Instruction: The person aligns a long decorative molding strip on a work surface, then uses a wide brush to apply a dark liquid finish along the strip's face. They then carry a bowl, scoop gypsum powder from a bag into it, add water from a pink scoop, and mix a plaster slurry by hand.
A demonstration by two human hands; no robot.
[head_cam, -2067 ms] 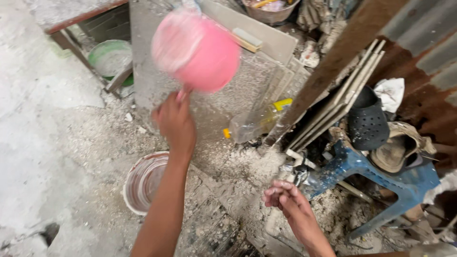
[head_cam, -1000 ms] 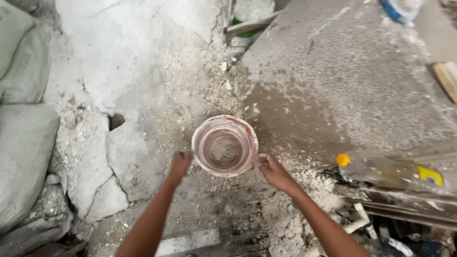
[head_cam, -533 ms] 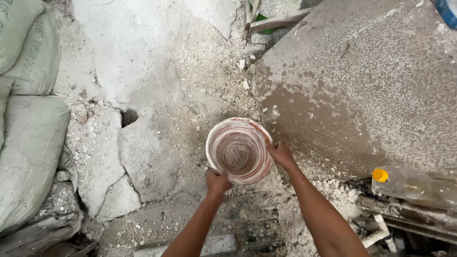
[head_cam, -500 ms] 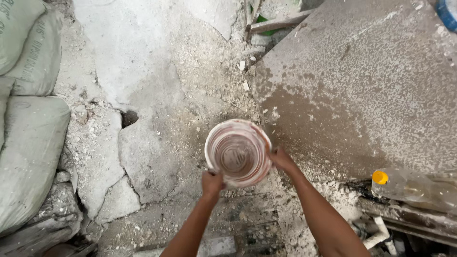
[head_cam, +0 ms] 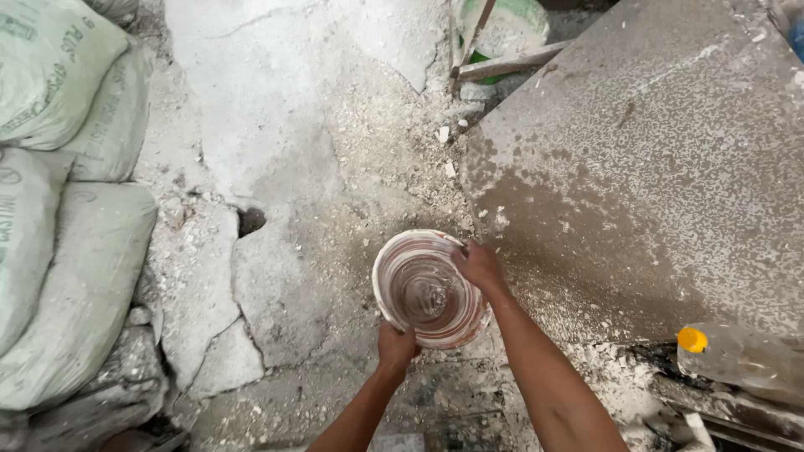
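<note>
A round pink bucket [head_cam: 423, 293], smeared white with plaster and with a little water in its bottom, is held above the cracked concrete floor. My left hand [head_cam: 395, 345] grips its near rim from below. My right hand [head_cam: 477, 264] clasps the far right rim, fingers hooked over the edge. The bucket tips slightly toward me, so its inside shows.
Stacked grey-green cement sacks [head_cam: 59, 209] lie along the left. A large speckled grey slab [head_cam: 653, 167] leans on the right. A clear plastic bottle with a yellow cap [head_cam: 737, 356] lies at the lower right. A green bucket [head_cam: 511, 25] and wooden sticks [head_cam: 502, 63] sit at the top.
Earlier my left hand held up a pink scoop. Since then both hands took the bucket's rim and lifted it; it has shifted right and my grip has tightened.
</note>
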